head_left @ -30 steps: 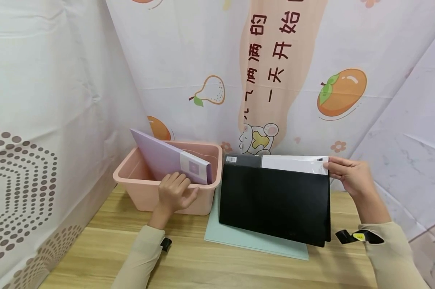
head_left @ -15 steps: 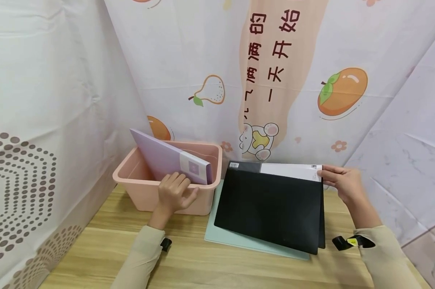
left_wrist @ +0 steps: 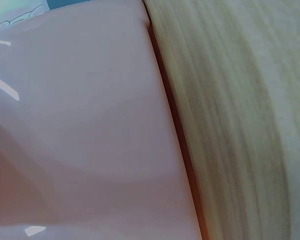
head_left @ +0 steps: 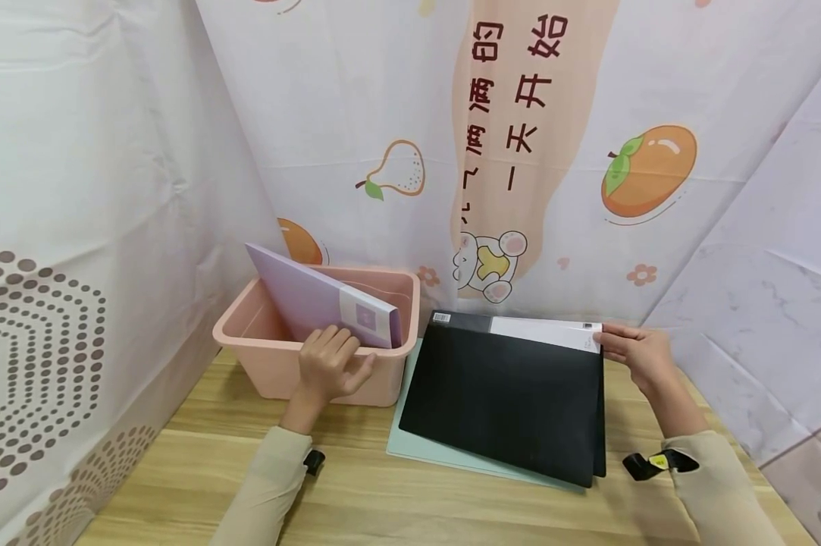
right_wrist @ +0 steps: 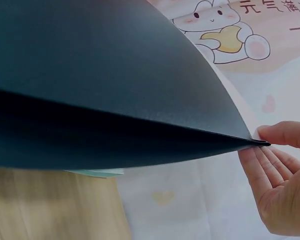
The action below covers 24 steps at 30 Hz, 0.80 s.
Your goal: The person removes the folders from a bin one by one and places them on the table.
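My right hand [head_left: 640, 355] pinches the white-labelled spine end of a black folder [head_left: 506, 402], thumb on one side and fingers on the other. In the right wrist view the folder's [right_wrist: 115, 70] two covers spread apart away from the pinched corner. Under it lies a pale green folder [head_left: 444, 455], mostly hidden. My left hand [head_left: 328, 365] grips the front rim of a pink plastic bin [head_left: 376, 379], fingers curled over the edge. A purple folder [head_left: 304, 296] leans in that bin, close behind the left fingers. Only the bin's wall [left_wrist: 90, 110] and table fill the left wrist view.
The wood-grain table [head_left: 355, 493] extends in front of the bin and folders. A printed curtain [head_left: 396, 91] hangs right behind them, and further cloths stand at the left [head_left: 96, 152] and right [head_left: 758, 303]. Black straps [head_left: 645, 464] sit at the wrists.
The right hand has lowered the black folder toward the table and slightly left, down over the green folder. The left hand, bin and purple folder have stayed put.
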{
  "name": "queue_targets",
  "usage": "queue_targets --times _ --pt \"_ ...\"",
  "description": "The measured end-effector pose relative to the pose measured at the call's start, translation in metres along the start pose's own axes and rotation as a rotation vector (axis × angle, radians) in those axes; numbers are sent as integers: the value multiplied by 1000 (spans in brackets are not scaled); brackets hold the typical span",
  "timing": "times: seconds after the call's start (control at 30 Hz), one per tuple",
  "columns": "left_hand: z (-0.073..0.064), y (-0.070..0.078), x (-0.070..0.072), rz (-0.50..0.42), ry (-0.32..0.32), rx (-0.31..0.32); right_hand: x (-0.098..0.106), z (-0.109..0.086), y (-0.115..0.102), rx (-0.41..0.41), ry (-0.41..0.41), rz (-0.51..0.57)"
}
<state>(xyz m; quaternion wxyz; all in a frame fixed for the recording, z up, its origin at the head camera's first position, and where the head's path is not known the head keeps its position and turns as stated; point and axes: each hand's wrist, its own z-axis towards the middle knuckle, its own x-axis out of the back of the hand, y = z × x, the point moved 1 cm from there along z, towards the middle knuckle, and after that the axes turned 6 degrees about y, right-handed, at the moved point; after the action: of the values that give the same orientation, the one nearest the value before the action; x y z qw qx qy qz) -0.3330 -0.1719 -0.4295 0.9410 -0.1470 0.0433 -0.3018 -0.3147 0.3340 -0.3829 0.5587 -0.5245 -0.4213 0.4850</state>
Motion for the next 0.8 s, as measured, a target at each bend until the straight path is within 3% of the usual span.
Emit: queue_targets --times 0.53,0.8 --pt "-1 0 -1 7 -5 8 -4 4 14 -56 -20 20" --pt "-1 1 -1 12 -7 12 -8 6 21 -70 -27 -21"
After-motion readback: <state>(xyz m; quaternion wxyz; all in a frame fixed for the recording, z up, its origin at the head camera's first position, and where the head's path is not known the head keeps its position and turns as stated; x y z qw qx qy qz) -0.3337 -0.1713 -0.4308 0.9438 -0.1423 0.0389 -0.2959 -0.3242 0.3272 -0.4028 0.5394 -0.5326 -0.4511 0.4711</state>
